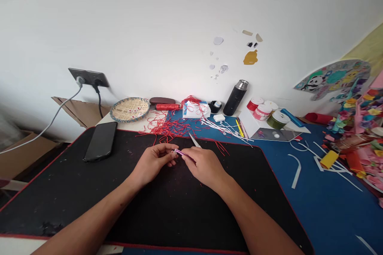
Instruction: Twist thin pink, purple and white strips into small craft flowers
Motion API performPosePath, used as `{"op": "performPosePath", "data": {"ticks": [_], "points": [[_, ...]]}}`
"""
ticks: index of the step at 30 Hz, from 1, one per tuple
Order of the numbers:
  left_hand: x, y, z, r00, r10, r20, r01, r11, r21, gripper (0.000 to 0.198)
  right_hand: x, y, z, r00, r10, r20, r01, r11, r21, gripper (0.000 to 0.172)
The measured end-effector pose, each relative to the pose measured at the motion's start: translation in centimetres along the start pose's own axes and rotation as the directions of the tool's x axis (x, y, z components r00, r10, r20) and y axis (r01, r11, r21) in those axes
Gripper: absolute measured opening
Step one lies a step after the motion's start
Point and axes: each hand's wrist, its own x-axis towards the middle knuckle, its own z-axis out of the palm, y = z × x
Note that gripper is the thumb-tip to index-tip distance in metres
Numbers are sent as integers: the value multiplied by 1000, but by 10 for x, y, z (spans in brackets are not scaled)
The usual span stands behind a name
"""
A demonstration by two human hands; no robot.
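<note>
Over a black desk mat edged in red point(60, 199), the left hand point(152, 161) and right hand point(203, 165) meet, both pinching a thin pink strip point(181, 152) just above the mat's far half. A black smartphone point(101, 141) lies to the left. Beyond, red thread clippings point(170, 127) litter the blue worktop point(314, 207) before a round woven basket point(129, 109), a black flask point(235, 97) and a white wall point(149, 28).

Single head cam, worn by the person, looks forward and down across the black mat point(74, 191) toward the white wall point(149, 16). Wide angle, edges bent. Forearms enter from the bottom edge. Left hand point(152, 161) and right hand point(205, 165) sit close, mid-frame.
</note>
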Motion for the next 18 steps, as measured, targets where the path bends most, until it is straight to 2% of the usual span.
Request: {"op": "performPosePath", "data": {"ticks": [8,11,18], "points": [[-1,0,3,998,8,-68,-7,1000,17,46,1,-8,3,998,68,-6,-67,992,105,17],[0,-2,4,998,-4,-70,2,1000,-26,46,2,-11,4,996,92,-4,-91,986,140,17],[-1,-4,6,994,50,-98,-61,991,-120,39,4,-14,7,990,136,-28,-126,966,225,19]]}}
